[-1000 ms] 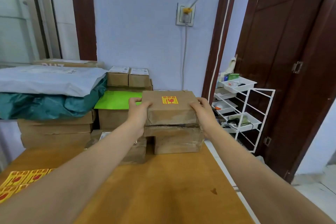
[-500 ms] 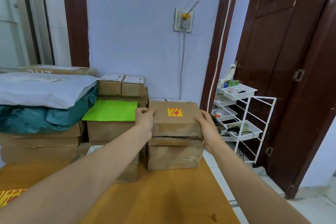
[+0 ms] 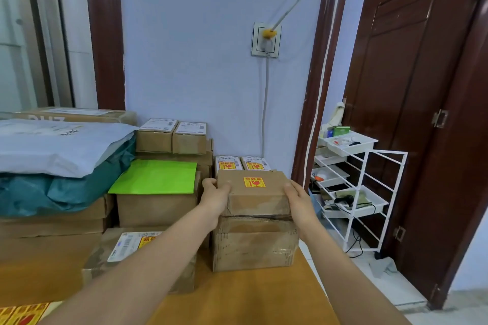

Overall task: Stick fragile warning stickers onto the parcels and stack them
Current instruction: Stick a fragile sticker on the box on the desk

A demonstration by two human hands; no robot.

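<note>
Stickered parcel point(image 3: 254, 194) seated on larger box point(image 3: 254, 244).
I note left hand point(image 3: 215, 199) and right hand point(image 3: 297, 199) clamped on its ends; full contact underneath appears likely, though partly hidden.

The sticker sheet point(image 3: 22, 314) is cut off by the bottom left edge. The label of the low parcel point(image 3: 137, 258) is partly covered by the left forearm. The print on the far stickered boxes point(image 3: 243, 163) is too small to be read. The rack point(image 3: 351, 187) contents are blurred.
</note>
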